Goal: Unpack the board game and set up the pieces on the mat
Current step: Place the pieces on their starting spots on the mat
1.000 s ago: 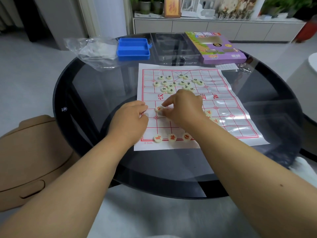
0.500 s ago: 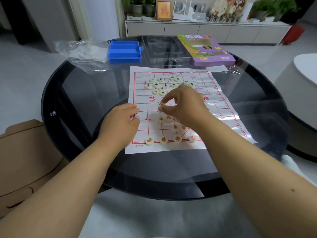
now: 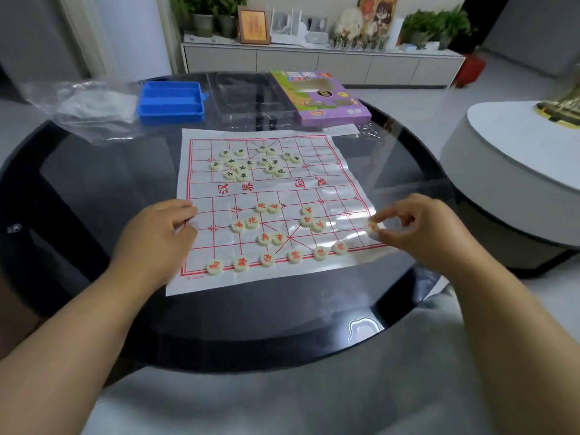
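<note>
A white mat (image 3: 314, 274) with a red grid lies on the round glass table. Black-lettered pieces (image 3: 248, 163) lie bunched on its far half. Red-lettered pieces (image 3: 266, 238) are scattered on the near half, and several stand in a row (image 3: 241, 264) along the near line. My right hand (image 3: 417, 229) pinches one red-lettered piece (image 3: 372, 227) at the mat's right edge, near the near right corner. My left hand (image 3: 157, 237) rests on the mat's left edge with its fingers curled under; whether it holds anything is hidden.
A blue plastic tray (image 3: 171, 102), a clear plastic bag (image 3: 91, 108) and the purple game box (image 3: 320, 100) sit at the far side of the table (image 3: 94, 183). A white round stool (image 3: 508, 171) stands to the right. A cabinet with plants runs along the back.
My right hand has carried a red piece from the middle of the mat out to its right edge. The left hand stays at the left edge. The camera has shifted.
</note>
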